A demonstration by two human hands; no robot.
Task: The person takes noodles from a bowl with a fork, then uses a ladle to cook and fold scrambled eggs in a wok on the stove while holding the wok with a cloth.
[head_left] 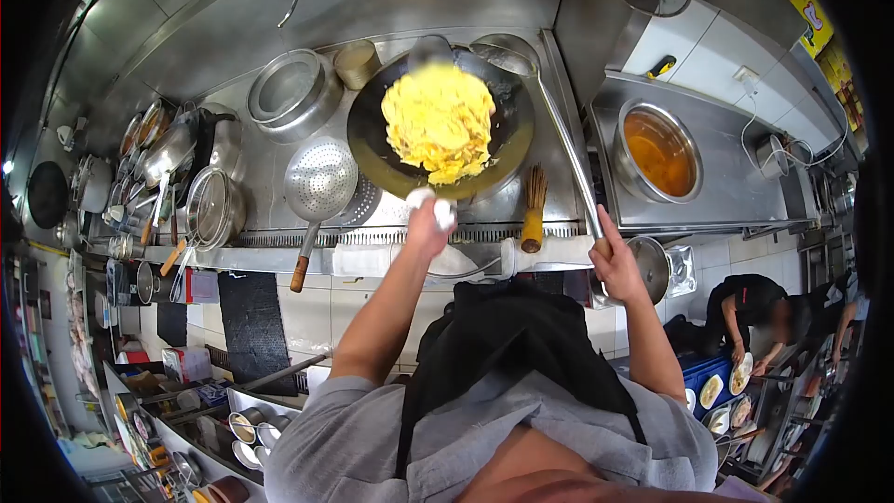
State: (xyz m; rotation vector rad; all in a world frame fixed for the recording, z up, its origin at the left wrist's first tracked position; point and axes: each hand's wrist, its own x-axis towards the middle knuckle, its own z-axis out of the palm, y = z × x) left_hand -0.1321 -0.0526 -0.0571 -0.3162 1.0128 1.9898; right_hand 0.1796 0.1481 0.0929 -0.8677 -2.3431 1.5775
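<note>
My left hand [427,231] is closed round the near edge of a dark wok [372,144], with a white cloth [430,208] in the grip. Yellow food that looks like scrambled egg [438,121] is heaped in the wok, its far edge smeared by motion. My right hand [618,261] is wrapped round the handle end of a long metal ladle [565,135]. The ladle's bowl rests beyond the wok's far right rim, apart from the food.
A perforated skimmer [320,179], a bamboo brush [534,210] and stacked metal pots [296,93] surround the wok. Right of the stove stands a bowl of orange liquid [659,151]. Strainers [212,208] crowd the left. Another person [759,312] handles plates at lower right.
</note>
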